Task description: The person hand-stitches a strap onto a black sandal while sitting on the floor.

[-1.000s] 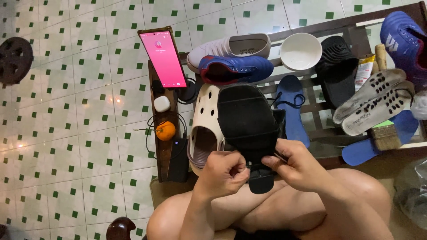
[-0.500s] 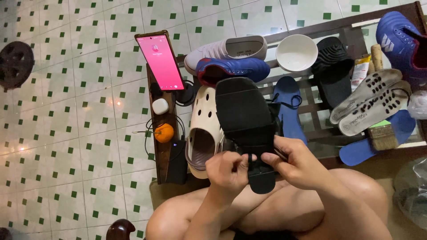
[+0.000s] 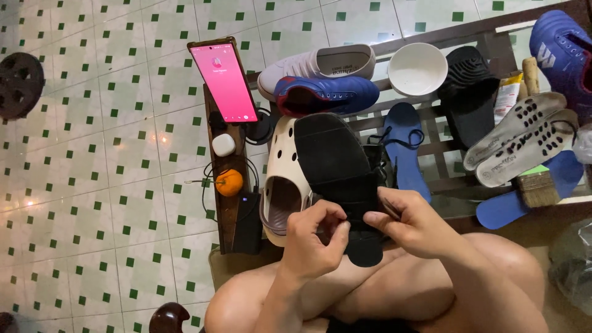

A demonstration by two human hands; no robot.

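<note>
Black and flat, the sandal sole (image 3: 333,166) is what we hold between both hands, its underside turned up toward us and its toe end pointing away, over the wooden rack (image 3: 475,34). Our left hand (image 3: 311,243) pinches the near part of the sole from the left, thumb and fingers closed on its edge. Our right hand (image 3: 416,225) grips the same part from the right, fingers curled over a strap there. The rounded heel end pokes out below, between the two hands and above our bare knees.

Just behind the sole, partly hidden by it, lies a cream clog (image 3: 280,185) with round holes. Farther back we see a blue sports shoe (image 3: 327,95) touching a white sneaker (image 3: 317,61). To the right sit a white bowl (image 3: 418,69), a black slide sandal (image 3: 472,92), a blue insole (image 3: 407,148) and two grey perforated insoles (image 3: 524,139). A brush (image 3: 536,185) lies near the right edge, beside another blue insole (image 3: 518,200).

On the left, a phone (image 3: 225,80) with a pink screen leans upright on a narrow wooden shelf (image 3: 225,216), with a small white case (image 3: 223,145), an orange fruit (image 3: 229,182) and a black power bank (image 3: 246,222) below it. The floor (image 3: 92,185) is white tile with green squares.
</note>
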